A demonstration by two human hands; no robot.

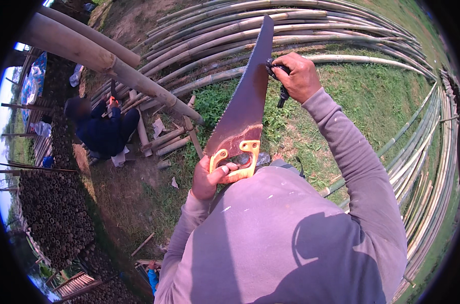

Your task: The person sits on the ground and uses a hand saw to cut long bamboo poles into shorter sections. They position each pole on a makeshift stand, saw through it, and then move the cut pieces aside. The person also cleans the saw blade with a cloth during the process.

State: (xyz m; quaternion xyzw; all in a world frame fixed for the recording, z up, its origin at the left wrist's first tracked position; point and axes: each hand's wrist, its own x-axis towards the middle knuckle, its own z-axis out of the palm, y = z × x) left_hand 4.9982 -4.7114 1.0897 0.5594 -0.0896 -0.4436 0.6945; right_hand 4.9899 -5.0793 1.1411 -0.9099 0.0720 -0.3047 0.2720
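Observation:
A handsaw [245, 96] with a dark, brownish blade and an orange handle stands upright in front of me, its toothed edge toward the left. Round the lower part of that handle my left hand [208, 178] is closed, thumb across the grip. My right hand [300, 76] pinches a crumpled black rag or piece of plastic [282, 91] against the smooth back edge of the blade, in its upper part. Rusty, pale smears show on the blade just above the handle.
Long bamboo poles [215, 48] lie in a pile ahead, with more poles [417, 177] along the right. A thick bamboo post [138, 83] slants in from upper left. A co-worker [105, 126] crouches at left with an orange-handled tool. Cut bamboo [55, 218] is stacked behind.

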